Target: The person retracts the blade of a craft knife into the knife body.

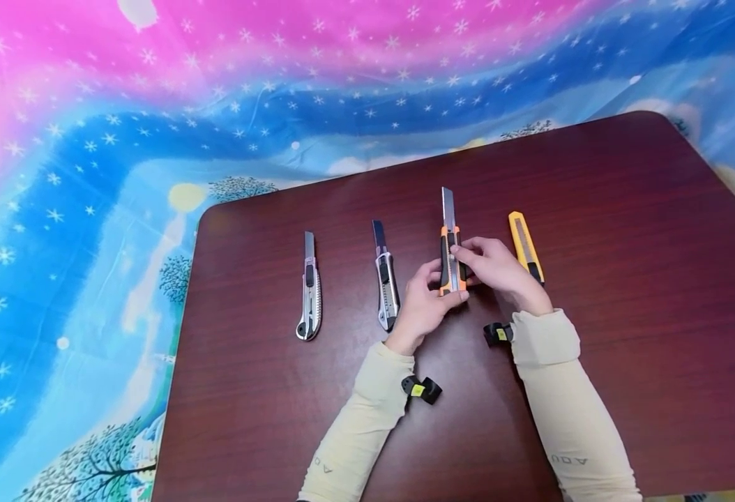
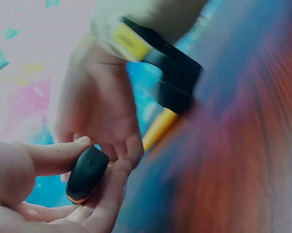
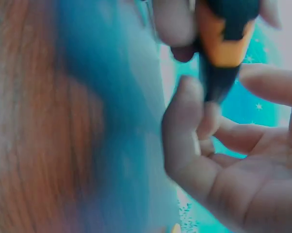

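Gripping an orange-and-black knife (image 1: 447,259) between both hands, we have it over the middle of the table (image 1: 248,418), its wide metal blade (image 1: 448,206) out and aimed at the far side. Our left hand (image 1: 422,308) holds the near end, its thumb across the front and its fingers bent behind. Seen from the left wrist, the knife's black end sits between that thumb and the fingers. Our right hand (image 1: 498,266) pinches the same knife from the right, its thumb on the front near the slider; the fingertips behind are partly hidden, and the right wrist view is too blurred for us to tell exactly how each one touches.

Just beside the right hand, on its right, we see a yellow knife (image 1: 521,237) lying on the table, its dark near end close to the wrist. To the left of our left hand lies a silver-and-black knife (image 1: 388,282) with a dark blade pointing far, and farther left, well apart from it, a silver knife (image 1: 309,303) with its blade also pointing far.

Our cream sleeves (image 1: 361,401) reach in from the near side, with a small black camera (image 1: 430,390) at each wrist. Beyond the dark red-brown tabletop hangs a pink-and-blue cloth (image 1: 91,209) printed with white snowflakes and trees.
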The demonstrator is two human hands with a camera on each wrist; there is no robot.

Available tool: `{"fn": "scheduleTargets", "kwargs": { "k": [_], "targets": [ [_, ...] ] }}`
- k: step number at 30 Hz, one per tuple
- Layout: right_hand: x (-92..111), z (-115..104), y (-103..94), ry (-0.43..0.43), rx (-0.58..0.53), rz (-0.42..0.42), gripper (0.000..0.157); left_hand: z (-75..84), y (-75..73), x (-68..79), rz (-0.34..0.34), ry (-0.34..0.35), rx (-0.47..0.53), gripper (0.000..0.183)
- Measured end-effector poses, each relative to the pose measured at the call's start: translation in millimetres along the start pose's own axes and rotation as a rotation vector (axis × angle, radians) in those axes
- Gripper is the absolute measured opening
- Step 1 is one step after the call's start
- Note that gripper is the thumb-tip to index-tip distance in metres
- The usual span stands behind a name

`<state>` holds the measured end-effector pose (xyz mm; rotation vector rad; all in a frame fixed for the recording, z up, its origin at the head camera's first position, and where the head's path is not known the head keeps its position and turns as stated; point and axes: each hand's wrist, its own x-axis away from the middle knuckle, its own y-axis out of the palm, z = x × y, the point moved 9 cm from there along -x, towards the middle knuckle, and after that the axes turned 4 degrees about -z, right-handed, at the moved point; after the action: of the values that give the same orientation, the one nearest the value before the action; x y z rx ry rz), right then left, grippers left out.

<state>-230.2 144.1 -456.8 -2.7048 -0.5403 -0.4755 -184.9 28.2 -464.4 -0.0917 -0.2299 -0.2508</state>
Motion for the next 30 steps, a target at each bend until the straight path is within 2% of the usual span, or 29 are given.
{"fn": "scheduleTargets", "kwargs": {
  "k": [2, 5, 7, 10, 14, 19, 22, 25, 30],
  "targets": [
    [1, -2, 2.1, -0.017, -0.171, -0.038, 0.045, -1.9, 0.4, 3.1, -0.027, -0.046, 0.213, 0.069],
    [2, -5, 6.7, -0.034, -0.402, -0.108, 0.036, -1.3, 0.3, 9.5, -0.053, -0.095, 0.413, 0.072],
    [3, -8, 10.3, -0.039, -0.504, -0.151, 0.031, 0.7, -0.8, 13.5, -0.065, -0.11, 0.462, 0.073],
    [2, -11, 16.2, -0.035, -0.586, -0.189, 0.028, 2.7, -6.2, 18.5, -0.052, -0.114, 0.412, 0.072],
    [0, -11, 21.6, -0.03, -0.606, -0.186, 0.028, 3.7, -7.5, 22.0, -0.073, -0.105, 0.372, 0.075],
    [-3, -10, 25.5, -0.033, -0.562, -0.164, 0.03, 2.5, 3.0, 24.0, -0.178, -0.115, 0.474, 0.077],
    [-4, -9, 25.8, -0.036, -0.536, -0.15, 0.031, 0.3, 6.6, 24.7, -0.206, -0.129, 0.505, 0.075],
    [-5, -8, 24.5, -0.036, -0.498, -0.135, 0.032, -0.9, 8.2, 25.0, -0.232, -0.128, 0.471, 0.068],
    [-5, -8, 24.1, -0.012, -0.466, -0.113, 0.034, -1.3, 12.1, 25.9, -0.318, -0.119, 0.364, 0.048]
  ]
}}
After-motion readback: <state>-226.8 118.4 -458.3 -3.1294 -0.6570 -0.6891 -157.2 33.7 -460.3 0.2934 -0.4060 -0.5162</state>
